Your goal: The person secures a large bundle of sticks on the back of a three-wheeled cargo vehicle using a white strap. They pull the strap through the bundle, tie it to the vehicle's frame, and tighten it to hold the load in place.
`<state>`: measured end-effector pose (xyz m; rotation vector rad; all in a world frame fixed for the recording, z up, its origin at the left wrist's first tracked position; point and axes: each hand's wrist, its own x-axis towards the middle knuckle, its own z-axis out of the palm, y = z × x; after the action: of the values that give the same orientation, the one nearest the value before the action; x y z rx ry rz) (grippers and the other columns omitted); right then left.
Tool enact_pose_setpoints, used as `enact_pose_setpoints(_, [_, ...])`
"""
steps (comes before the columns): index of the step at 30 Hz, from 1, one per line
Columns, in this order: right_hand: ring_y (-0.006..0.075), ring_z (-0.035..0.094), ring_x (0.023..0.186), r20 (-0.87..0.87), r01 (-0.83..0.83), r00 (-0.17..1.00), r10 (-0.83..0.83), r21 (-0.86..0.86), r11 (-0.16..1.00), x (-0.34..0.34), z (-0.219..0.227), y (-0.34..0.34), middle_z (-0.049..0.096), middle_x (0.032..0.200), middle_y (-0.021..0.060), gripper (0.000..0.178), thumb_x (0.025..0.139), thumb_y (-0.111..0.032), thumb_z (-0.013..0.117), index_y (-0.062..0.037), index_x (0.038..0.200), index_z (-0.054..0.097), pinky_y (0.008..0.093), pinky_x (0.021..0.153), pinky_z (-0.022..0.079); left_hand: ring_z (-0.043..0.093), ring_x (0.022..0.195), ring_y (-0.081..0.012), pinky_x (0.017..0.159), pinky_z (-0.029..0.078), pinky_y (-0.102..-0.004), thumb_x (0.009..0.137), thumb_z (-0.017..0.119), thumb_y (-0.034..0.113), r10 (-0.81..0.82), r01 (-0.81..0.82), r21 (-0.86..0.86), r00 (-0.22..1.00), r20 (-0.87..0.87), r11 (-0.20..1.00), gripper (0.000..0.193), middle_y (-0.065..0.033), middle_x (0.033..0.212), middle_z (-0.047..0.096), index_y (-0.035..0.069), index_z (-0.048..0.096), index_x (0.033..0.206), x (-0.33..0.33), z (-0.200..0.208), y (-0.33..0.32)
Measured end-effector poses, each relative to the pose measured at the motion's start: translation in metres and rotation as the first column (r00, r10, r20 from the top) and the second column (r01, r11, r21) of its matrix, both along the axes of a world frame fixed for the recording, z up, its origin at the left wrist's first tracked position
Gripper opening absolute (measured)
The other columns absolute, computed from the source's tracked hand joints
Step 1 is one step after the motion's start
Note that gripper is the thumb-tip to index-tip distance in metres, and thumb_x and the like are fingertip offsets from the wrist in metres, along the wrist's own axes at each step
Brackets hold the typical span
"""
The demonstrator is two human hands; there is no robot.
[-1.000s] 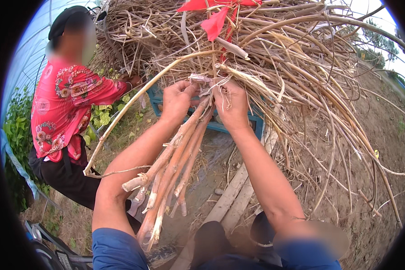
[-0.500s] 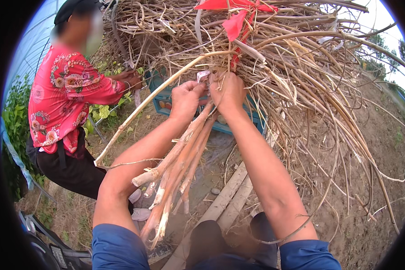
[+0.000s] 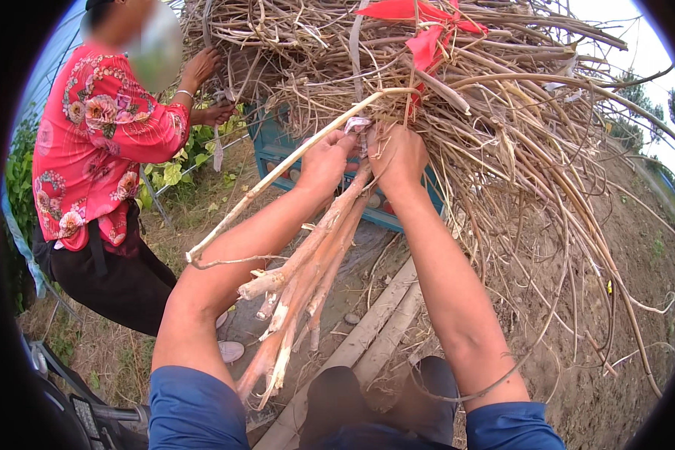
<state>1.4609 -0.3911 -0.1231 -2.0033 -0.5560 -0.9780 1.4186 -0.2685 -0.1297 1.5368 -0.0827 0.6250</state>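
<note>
My left hand [image 3: 324,159] and my right hand [image 3: 396,156] are raised side by side against a big heap of dry, tangled stalks [image 3: 495,97]. Both grip the top of a bundle of thick pale stalks [image 3: 304,277] that hangs down between my forearms, cut ends toward me. A strip of pale tie [image 3: 357,124] shows between my fingers. One long thin stalk [image 3: 277,169] slants down to the left past my left hand. Red ribbon [image 3: 420,30] is knotted on the heap just above my hands.
A person in a red flowered shirt [image 3: 97,142] stands at the left, both hands in the heap. A blue cart body [image 3: 277,146] carries the stalks. Wooden planks [image 3: 367,337] lie on bare soil below. Green plants [image 3: 172,172] grow left. A dark vehicle part [image 3: 75,412] sits bottom left.
My hands and the bundle have shifted slightly upward and closer to the heap. The person at the left has raised both hands into the stalks.
</note>
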Motion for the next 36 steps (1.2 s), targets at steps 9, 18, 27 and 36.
enact_pose_setpoints(9, [0.0399, 0.068, 0.076, -0.096, -0.207, 0.974, 0.203, -0.037, 0.978, 0.023, 0.007, -0.007, 0.068, 0.078, 0.0226, 0.019, 0.080, -0.020, 0.062, -0.0039, 0.084, 0.072, 0.0477, 0.069, 0.053, 0.065, 0.083, -0.0130, 0.068, 0.059, -0.0303, 0.096, 0.060, 0.017, 0.024, -0.024, -0.013, 0.999, 0.036, 1.000, 0.018, -0.0056, 0.089, 0.067, 0.001, 0.065, 0.090, 0.008, -0.004, -0.001])
enact_pose_setpoints(18, [0.0386, 0.068, 0.082, -0.126, -0.333, 0.938, 0.322, -0.084, 0.939, 0.036, 0.013, 0.002, 0.069, 0.088, 0.0238, 0.028, 0.081, -0.024, 0.065, -0.0006, 0.095, 0.070, 0.0454, 0.073, 0.053, 0.068, 0.083, -0.0137, 0.067, 0.058, -0.0290, 0.097, 0.058, 0.017, 0.050, -0.051, 0.024, 0.998, 0.024, 0.998, 0.017, -0.0062, 0.091, 0.069, 0.002, 0.064, 0.090, 0.004, 0.003, 0.001])
enact_pose_setpoints(27, [0.0375, 0.070, 0.087, -0.194, -0.364, 0.895, 0.402, 0.201, 0.909, 0.043, 0.006, 0.017, 0.071, 0.092, 0.0208, 0.034, 0.080, -0.031, 0.069, -0.0023, 0.097, 0.072, 0.0449, 0.073, 0.054, 0.067, 0.078, -0.0137, 0.063, 0.059, -0.0290, 0.097, 0.058, 0.014, 0.074, -0.073, -0.007, 0.994, 0.080, 0.997, 0.018, -0.0070, 0.087, 0.069, -0.001, 0.065, 0.089, 0.002, 0.002, -0.004])
enact_pose_setpoints(36, [0.0421, 0.068, 0.087, -0.120, 0.009, 0.993, 0.000, 0.077, 0.997, 0.006, 0.009, 0.020, 0.070, 0.089, 0.0234, 0.032, 0.077, -0.032, 0.072, -0.0031, 0.091, 0.070, 0.0505, 0.075, 0.053, 0.063, 0.071, -0.0113, 0.060, 0.057, -0.0285, 0.097, 0.059, 0.015, 0.134, -0.135, 0.012, 0.988, 0.078, 0.991, 0.021, -0.0049, 0.081, 0.066, -0.002, 0.067, 0.089, 0.011, -0.008, -0.002])
